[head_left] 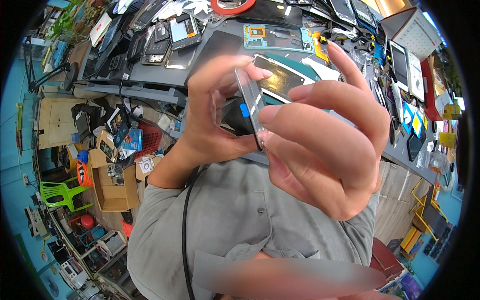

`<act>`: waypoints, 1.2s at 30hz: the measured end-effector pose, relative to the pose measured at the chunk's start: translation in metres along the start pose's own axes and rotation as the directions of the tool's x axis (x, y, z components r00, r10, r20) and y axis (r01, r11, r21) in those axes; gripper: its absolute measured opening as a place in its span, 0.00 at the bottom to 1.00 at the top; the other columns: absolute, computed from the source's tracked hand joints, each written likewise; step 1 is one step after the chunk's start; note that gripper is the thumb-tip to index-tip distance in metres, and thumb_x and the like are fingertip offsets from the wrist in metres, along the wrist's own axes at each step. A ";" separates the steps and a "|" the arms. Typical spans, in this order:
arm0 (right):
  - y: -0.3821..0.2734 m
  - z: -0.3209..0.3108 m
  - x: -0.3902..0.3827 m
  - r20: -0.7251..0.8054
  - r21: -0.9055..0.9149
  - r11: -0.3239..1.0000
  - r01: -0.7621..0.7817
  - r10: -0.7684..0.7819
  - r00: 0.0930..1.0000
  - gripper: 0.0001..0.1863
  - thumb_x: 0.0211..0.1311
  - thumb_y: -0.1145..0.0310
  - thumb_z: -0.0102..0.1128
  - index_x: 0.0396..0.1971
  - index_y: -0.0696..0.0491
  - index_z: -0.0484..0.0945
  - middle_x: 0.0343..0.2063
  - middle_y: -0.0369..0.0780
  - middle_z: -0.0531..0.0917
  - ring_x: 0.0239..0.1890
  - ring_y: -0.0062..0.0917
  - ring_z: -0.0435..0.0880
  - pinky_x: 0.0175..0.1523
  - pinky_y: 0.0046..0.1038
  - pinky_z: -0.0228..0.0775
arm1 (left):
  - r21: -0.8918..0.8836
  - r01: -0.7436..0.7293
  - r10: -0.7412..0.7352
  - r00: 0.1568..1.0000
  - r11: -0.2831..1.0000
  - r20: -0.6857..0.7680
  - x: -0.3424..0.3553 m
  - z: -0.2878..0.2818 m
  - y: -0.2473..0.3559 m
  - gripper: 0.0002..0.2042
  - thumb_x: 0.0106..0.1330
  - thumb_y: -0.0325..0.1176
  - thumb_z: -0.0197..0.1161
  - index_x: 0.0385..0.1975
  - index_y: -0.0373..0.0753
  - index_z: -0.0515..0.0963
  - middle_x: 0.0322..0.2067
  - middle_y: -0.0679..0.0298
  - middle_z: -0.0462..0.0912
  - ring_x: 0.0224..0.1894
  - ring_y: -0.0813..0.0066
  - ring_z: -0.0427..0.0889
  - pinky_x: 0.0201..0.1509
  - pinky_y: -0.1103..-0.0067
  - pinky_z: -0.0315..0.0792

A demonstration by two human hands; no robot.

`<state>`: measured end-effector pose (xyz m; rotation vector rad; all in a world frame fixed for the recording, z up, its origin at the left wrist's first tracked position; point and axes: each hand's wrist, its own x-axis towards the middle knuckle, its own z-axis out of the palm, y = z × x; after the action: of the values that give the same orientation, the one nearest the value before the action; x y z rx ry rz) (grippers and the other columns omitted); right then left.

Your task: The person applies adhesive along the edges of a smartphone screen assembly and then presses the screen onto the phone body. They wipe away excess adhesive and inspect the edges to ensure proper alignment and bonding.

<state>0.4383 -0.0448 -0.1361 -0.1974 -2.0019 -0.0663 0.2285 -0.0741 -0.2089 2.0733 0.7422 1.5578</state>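
Note:
Raised above the desk edge, a thin, glossy phone screen [248, 90] is tilted nearly edge-on. A small blue tab [244, 110] sticks out at its left side. My left hand [207, 107] curves around the screen, fingers at its top edge and thumb at its bottom end. My right hand [330, 135] comes from the other side; its curled fingertips press on the screen's face and pinch near its lower edge, with one finger raised. Whether the right fingertips also hold something small is hidden. Behind the hands lies a gold-and-white phone panel [280, 80].
A light-blue phone frame [277, 38], several opened phones [184, 32] and a red tape roll [232, 6] lie across the grey desk. Tools and cables [350, 37] crowd its right side. Left below stand a cardboard box [114, 187] and a green chair [62, 194]. A black cable [185, 240] hangs over my shirt.

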 end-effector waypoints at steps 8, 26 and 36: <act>0.002 -0.003 0.000 0.051 -0.015 1.000 0.024 -0.023 0.998 0.19 0.37 0.78 0.79 0.35 0.55 0.84 0.48 0.43 0.90 0.47 0.40 0.88 0.65 0.67 0.82 | 0.077 0.013 -0.014 1.000 0.997 0.014 0.003 -0.004 0.007 0.53 0.56 0.26 0.88 0.78 0.36 0.57 0.65 0.49 0.77 0.69 0.59 0.81 0.75 0.62 0.75; -0.005 -0.031 0.021 0.310 -0.004 0.971 -0.239 0.228 0.923 0.21 0.31 0.72 0.76 0.34 0.54 0.92 0.53 0.51 0.89 0.55 0.43 0.87 0.69 0.58 0.76 | 0.034 -0.016 0.016 1.000 0.999 0.013 0.008 -0.004 0.005 0.53 0.57 0.26 0.87 0.78 0.38 0.53 0.64 0.48 0.73 0.66 0.59 0.82 0.67 0.63 0.81; 0.013 -0.020 0.001 0.243 0.055 0.997 -0.047 0.032 0.970 0.26 0.28 0.73 0.82 0.38 0.53 0.89 0.56 0.49 0.90 0.57 0.44 0.86 0.70 0.59 0.76 | 0.041 -0.033 0.033 0.999 0.999 0.007 0.009 -0.004 0.002 0.52 0.61 0.32 0.87 0.78 0.37 0.53 0.63 0.48 0.74 0.63 0.59 0.83 0.66 0.63 0.82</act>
<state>0.4579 -0.0348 -0.1268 -0.2148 -2.2389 0.0459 0.2274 -0.0697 -0.1999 2.1294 0.7471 1.5648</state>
